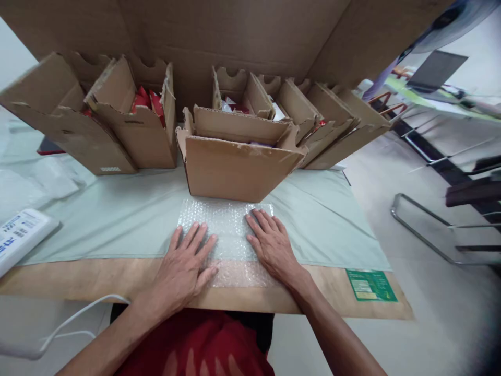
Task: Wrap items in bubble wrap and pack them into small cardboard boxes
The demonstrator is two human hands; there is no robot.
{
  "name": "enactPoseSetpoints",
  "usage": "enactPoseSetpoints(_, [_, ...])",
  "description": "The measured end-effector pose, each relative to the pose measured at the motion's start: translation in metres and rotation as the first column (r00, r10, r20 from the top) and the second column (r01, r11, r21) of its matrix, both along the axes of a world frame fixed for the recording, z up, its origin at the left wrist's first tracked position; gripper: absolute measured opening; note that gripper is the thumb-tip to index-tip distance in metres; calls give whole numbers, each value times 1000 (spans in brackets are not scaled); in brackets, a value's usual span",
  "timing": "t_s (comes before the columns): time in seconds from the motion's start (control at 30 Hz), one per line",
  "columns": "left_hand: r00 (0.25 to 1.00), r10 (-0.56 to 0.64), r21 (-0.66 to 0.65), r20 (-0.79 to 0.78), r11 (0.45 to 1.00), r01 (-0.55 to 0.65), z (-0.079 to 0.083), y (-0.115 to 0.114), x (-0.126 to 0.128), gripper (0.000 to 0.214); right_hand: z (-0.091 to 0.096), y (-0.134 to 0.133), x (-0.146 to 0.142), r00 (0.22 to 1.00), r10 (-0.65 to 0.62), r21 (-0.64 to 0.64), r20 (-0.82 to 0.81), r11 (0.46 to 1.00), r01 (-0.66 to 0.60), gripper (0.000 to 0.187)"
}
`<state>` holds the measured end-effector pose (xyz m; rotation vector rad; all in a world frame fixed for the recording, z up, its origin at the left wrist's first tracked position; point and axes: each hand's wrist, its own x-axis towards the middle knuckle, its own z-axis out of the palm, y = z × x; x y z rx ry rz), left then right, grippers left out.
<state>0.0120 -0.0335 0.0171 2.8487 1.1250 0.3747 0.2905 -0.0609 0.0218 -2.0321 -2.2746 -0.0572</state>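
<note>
A clear sheet of bubble wrap [229, 230] lies flat at the front of the table, partly over the pale green cloth and partly over the bare wooden edge. On its left side my left hand [188, 261] rests palm down, fingers spread. My right hand [270, 243] lies flat on its right side with the fingers stretched forward. Neither hand grips anything. Just beyond the sheet stands a cut-open cardboard box [238, 169]; its contents are mostly hidden.
Several cut cardboard boxes, one with red packets [146, 99], stand behind against a large cardboard panel [235, 36]. A white labelled package [25, 235] lies at left near clear plastic [43, 180]. A green label [371, 285] is on the right table edge. A white cable [74, 313] hangs lower left.
</note>
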Motion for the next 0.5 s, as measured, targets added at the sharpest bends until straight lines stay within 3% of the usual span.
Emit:
enactPoseSetpoints(0.2, [1000,-2,-19,-27,1000,1,-5,5,-20,52,4,-21,45,975,-214,86,54,974,209,40])
enactPoseSetpoints(0.33, [998,-29,-27,47,999,30,8,0,-26,42,13,-66,71,999,-31,59,-28,998,33,39])
enactPoseSetpoints(0.4, [993,-73,-67,95,995,79,13,-3,-22,40,18,-88,69,995,67,5,-78,998,-67,40])
enactPoseSetpoints(0.5, [982,-133,-133,137,979,151,14,-6,-11,39,19,-106,53,979,116,-21,-164,992,-121,40])
